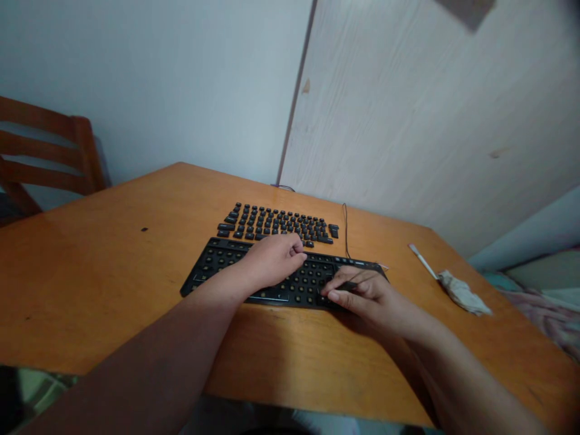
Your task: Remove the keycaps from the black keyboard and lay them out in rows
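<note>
A black keyboard base [312,307] lies on the wooden table, its key caps off over most of it and rows of small pale key sockets showing. Over its middle, my left hand [274,257] rests with curled fingers; whatever may be in them is hidden. My right hand [367,290] is closed at the right part of the keyboard, thumb and fingertips down at the sockets. A thin dark tool [348,286] shows between its fingers, its kind unclear. Loose black key caps [272,220] are laid out in keyboard order just behind the base.
The keyboard's cable [346,229] runs to the back edge of the wooden table [113,290]. At the right lie a white-handled brush [423,261] and a crumpled cloth [462,293]. A small dark piece [144,229] lies at left. A wooden chair [49,151] stands beyond.
</note>
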A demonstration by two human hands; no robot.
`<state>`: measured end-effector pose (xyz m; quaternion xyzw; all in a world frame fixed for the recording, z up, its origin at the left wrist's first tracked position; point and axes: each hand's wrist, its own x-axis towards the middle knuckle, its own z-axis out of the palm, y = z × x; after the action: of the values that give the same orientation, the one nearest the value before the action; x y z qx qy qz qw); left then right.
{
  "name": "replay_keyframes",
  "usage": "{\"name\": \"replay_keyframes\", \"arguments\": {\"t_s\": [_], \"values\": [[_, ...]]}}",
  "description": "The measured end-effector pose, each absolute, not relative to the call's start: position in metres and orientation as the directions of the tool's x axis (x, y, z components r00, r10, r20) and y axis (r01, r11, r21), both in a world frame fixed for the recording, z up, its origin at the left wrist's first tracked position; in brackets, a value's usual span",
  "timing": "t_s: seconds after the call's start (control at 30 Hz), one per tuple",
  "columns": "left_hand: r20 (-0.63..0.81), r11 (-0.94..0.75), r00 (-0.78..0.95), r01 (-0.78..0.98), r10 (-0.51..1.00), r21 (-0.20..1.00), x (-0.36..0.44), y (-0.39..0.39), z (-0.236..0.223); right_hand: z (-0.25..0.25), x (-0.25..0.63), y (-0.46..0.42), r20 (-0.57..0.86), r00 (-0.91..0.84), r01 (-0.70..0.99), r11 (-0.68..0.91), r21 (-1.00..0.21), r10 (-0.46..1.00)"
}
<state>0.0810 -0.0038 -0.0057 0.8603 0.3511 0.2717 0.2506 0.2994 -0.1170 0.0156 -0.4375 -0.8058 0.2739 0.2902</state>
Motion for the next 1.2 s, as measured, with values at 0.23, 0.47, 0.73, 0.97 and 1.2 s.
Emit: {"name": "replay_keyframes", "arguments": {"t_s": [0.23,0.47,0.73,0.97,1.2], "values": [[0.302,-0.633,0.598,0.479,0.742,0.608,0.081,-0.004,-0.005,0.020,0.299,-0.119,0.205,-0.506,0.558,0.499,-0.663,0.838],[0.311,-0.649,0.607,0.478,0.731,0.593,0.082,-0.005,-0.004,0.017,0.299,-0.119,0.228,-0.520,0.559,0.530,-0.638,0.823],[0.296,-0.638,0.606,0.486,0.739,0.597,0.082,-0.006,-0.003,0.011,0.294,-0.117,0.203,-0.485,0.547,0.476,-0.688,0.850],[0.317,-0.666,0.623,0.471,0.715,0.579,0.081,-0.006,-0.003,0.010,0.293,-0.119,0.161,-0.408,0.556,0.385,-0.737,0.899],[0.299,-0.654,0.621,0.485,0.725,0.580,0.081,-0.007,-0.001,0.000,0.278,-0.122,0.064,-0.156,0.521,0.137,-0.843,0.986]]}}
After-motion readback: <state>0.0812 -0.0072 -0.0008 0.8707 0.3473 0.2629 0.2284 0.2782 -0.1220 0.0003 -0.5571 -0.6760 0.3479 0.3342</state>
